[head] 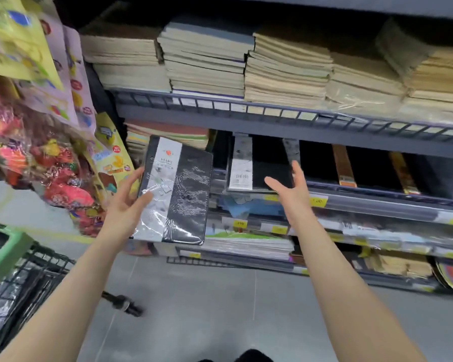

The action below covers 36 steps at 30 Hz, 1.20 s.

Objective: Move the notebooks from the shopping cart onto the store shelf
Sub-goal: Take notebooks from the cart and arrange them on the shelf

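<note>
Left grip: grasping a shrink-wrapped black-and-white diary by its left edge, thumb on the front cover, fingers mostly hidden behind it; diary upright, slightly tilted, in the air in front of the middle shelf. Right grip: released, palm facing left, fingers spread, holding nothing, close in front of a black notebook already lying on that shelf; contact can't be confirmed. Both forearms extended forward. Shopping cart cut off at lower left, contents hard to make out. Price tags blurred.
</note>
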### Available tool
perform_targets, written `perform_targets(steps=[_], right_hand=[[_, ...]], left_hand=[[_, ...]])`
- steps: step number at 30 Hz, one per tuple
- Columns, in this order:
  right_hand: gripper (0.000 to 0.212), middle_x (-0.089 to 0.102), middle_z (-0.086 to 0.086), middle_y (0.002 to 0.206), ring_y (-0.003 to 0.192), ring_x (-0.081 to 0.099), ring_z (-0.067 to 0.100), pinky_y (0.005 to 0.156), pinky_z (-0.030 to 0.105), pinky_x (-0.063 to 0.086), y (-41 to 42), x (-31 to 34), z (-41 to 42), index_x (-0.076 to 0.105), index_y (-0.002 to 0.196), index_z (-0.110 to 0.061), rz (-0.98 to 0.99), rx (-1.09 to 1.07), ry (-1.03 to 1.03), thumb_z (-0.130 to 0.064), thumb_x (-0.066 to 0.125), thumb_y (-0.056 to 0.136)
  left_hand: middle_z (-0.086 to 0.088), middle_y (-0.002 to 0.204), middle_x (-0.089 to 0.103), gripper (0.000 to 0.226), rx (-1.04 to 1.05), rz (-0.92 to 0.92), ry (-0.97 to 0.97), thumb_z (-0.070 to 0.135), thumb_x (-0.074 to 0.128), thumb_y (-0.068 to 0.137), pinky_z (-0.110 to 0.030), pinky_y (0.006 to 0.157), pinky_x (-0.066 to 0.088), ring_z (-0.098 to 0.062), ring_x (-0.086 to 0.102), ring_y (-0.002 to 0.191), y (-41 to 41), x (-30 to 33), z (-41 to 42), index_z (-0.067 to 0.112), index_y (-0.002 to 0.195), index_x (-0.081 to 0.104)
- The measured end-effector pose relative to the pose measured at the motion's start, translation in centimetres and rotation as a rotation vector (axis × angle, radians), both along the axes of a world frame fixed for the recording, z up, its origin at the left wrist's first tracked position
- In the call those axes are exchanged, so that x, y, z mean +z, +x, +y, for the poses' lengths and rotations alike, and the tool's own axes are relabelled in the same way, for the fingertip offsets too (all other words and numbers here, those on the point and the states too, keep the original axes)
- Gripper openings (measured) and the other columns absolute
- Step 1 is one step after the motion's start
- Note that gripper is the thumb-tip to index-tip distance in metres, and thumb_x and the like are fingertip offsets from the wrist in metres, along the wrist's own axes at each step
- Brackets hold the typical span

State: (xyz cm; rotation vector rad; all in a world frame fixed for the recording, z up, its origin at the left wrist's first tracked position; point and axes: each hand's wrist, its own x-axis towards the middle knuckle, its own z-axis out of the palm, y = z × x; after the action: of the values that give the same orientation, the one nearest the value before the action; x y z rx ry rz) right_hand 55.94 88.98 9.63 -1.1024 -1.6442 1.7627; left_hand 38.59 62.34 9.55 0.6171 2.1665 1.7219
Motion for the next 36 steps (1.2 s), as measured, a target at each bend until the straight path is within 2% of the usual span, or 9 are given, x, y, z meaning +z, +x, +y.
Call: perform_targets(steps=[2,5,9,12,15,20,26,31,36], right_hand=[[0.083,0.018,-0.008,0.153,0.138,0.02,0.009,0.104,0.026,0.028,0.6,-1.3,0.2,0.03,0.139,-0.035,-0.029,0.029,0.31,-0.026,0.077,0.072],[0.057,0.024,0.0,0.148,0.133,0.028,0.013,0.101,0.021,0.027,0.0,-3.6,0.9,0.053,0.124,-0.027,-0.095,0.036,0.593,-0.032,0.075,0.072],[0.043,0.041,-0.001,0.136,0.118,0.043,0.015,0.088,0.025,0.038,-1.9,-5.4,1.3,0.063,0.115,-0.021,-0.187,0.006,0.856,-0.045,0.064,0.079],[0.047,0.047,0.002,0.133,0.117,0.046,0.025,0.092,0.043,0.043,-2.2,-6.4,1.8,0.065,0.113,-0.026,-0.296,-0.092,1.052,-0.056,0.059,0.078],[0.041,0.049,0.004,0.134,0.118,0.043,0.033,0.089,0.046,0.036,-2.1,-6.9,1.9,0.068,0.107,-0.029,-0.379,-0.211,1.269,-0.057,0.058,0.079],[0.029,0.066,-0.002,0.113,0.106,0.054,0.028,0.083,0.039,0.038,-4.3,-7.1,2.2,0.066,0.109,-0.029,-0.337,-0.102,1.363,-0.042,0.05,0.09],[0.03,0.069,0.003,0.11,0.097,0.061,0.029,0.087,0.039,0.041,-6.6,-7.0,2.5,0.066,0.11,-0.021,-0.349,-0.025,1.291,-0.015,0.043,0.094],[0.029,0.069,0.002,0.106,0.094,0.062,0.024,0.085,0.039,0.046,-5.4,-7.4,1.9,0.065,0.109,-0.018,-0.311,-0.034,1.343,-0.016,0.04,0.094],[0.028,0.068,-0.001,0.111,0.102,0.061,0.021,0.094,0.04,0.044,-5.1,-7.8,1.7,0.065,0.11,-0.018,-0.273,-0.044,1.34,-0.015,0.043,0.093]], left_hand=[[-0.003,0.066,0.035,0.055,-0.005,0.034,0.0,0.037,0.059,0.078,-0.026,0.058,0.03,-0.019,0.031,0.06,-0.8,-1.6,0.1,0.051,0.129,0.044],[0.006,0.069,0.052,0.054,-0.025,0.08,0.062,0.023,0.063,0.082,-0.017,0.059,0.034,-0.01,0.046,0.063,-1.3,-3.8,0.7,0.046,0.128,0.047],[0.048,0.082,0.058,0.052,-0.029,0.16,0.166,-0.002,0.052,0.089,-0.003,0.069,0.045,0.019,0.057,0.075,-0.9,-5.7,1.7,0.029,0.13,0.044],[0.038,0.087,0.066,0.055,-0.036,0.145,0.232,-0.005,0.05,0.09,-0.006,0.067,0.049,0.012,0.063,0.079,-1.1,-7.3,1.9,0.026,0.135,0.042],[0.021,0.083,0.072,0.056,-0.034,0.126,0.31,-0.002,0.05,0.09,-0.015,0.062,0.054,0.001,0.067,0.074,-1.6,-8.5,1.6,0.034,0.132,0.044],[0.011,0.08,0.074,0.056,-0.035,0.155,0.381,0.003,0.05,0.091,-0.021,0.059,0.056,-0.007,0.068,0.068,-2.4,-8.1,0.6,0.044,0.128,0.046],[0.004,0.09,0.074,0.057,-0.011,0.161,0.418,0.004,0.051,0.091,-0.025,0.058,0.057,-0.01,0.069,0.069,-2.8,-8.8,1.2,0.053,0.12,0.049],[0.009,0.063,0.07,0.054,-0.01,0.15,0.402,-0.001,0.047,0.092,-0.016,0.046,0.05,-0.002,0.063,0.051,-1.8,-9.8,1.8,0.038,0.128,0.043],[0.0,0.081,0.074,0.056,-0.036,0.126,0.386,0.005,0.051,0.091,-0.028,0.054,0.056,-0.014,0.068,0.063,-1.6,-10.2,2.2,0.051,0.122,0.047]])
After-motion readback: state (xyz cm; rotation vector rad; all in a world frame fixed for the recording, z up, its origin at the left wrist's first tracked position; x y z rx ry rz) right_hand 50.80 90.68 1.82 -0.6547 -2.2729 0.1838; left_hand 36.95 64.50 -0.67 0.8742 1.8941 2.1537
